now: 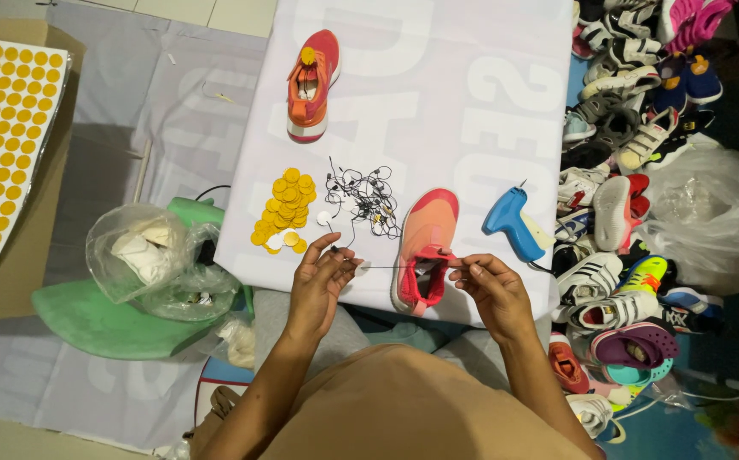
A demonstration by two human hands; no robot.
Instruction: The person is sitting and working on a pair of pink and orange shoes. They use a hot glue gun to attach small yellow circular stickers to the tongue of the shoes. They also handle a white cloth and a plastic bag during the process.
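My left hand (318,281) pinches a small white round tag at one end of a thin black string (386,267). My right hand (493,285) holds the other end of that string taut, right beside the tongue of an orange-pink shoe (425,247) lying on the white cloth-covered table (438,94). A tangle of black strings (365,198) and a pile of yellow round stickers (284,209) lie just beyond my left hand. The matching orange shoe (312,83), with a yellow sticker on it, rests farther back.
A blue tagging gun (514,223) lies right of the near shoe. A heap of several mixed shoes (625,128) and a clear plastic bag (715,217) fill the floor at right. At left are a sheet of yellow stickers (3,136), a green stool (105,319) and a plastic bag (152,260).
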